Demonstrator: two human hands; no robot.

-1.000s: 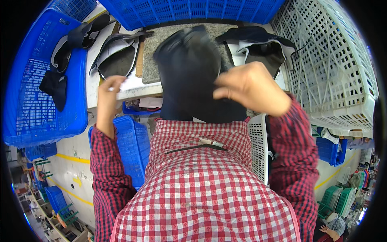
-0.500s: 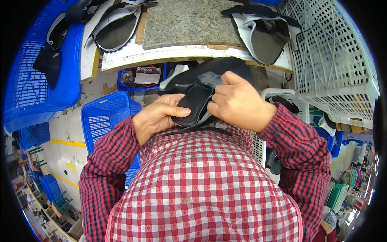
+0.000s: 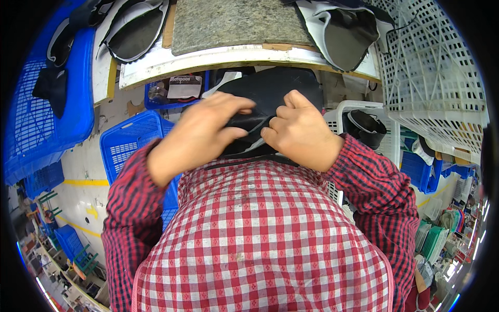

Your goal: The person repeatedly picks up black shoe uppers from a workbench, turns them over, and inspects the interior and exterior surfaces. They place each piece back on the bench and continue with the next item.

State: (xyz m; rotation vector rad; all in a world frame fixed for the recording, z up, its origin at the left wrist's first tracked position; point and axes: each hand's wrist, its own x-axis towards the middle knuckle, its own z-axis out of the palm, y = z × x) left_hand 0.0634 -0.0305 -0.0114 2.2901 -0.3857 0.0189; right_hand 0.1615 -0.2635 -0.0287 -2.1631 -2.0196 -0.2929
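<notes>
A black leather shoe upper with a pale lining edge lies across my lap, against the checked apron. My right hand is closed in a pinch on its edge, thumb raised. Over the other side of the upper hovers my left hand, slightly blurred, its thumb and fingers apart with nothing between them. Part of the upper is hidden under both hands.
Ahead is a white workbench with a stone slab and a lined upper at the left; another lined upper lies right. Blue baskets stand left, a white basket right.
My left hand has let go of the upper and risen above it, its fingers now spread. The clear film by my right hand no longer shows. The upper lies flatter.
</notes>
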